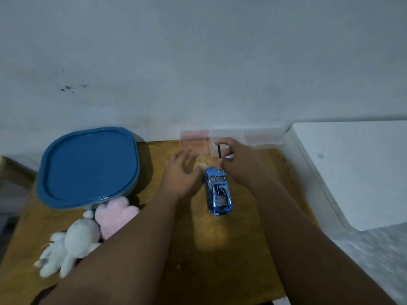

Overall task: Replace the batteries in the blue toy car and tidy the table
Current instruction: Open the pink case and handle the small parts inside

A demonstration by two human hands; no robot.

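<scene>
Lying against a pale wall (198, 62): a wooden bench (198, 249). Sitting near its far edge: the blue toy car (218, 190). Hovering just left of the car with fingers spread apart: the left hand (180, 175). Pinching a thin dark tool (219, 151) upright over the car's far end: the right hand (237, 164). Resting at the left edge: a blue-lidded container (88, 166), with plush toys (88, 232) lying nearer.

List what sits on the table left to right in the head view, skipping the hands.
white plush bunny → blue lidded container → pink plush → pink clear box → blue toy car → white surface at the right edge
</scene>
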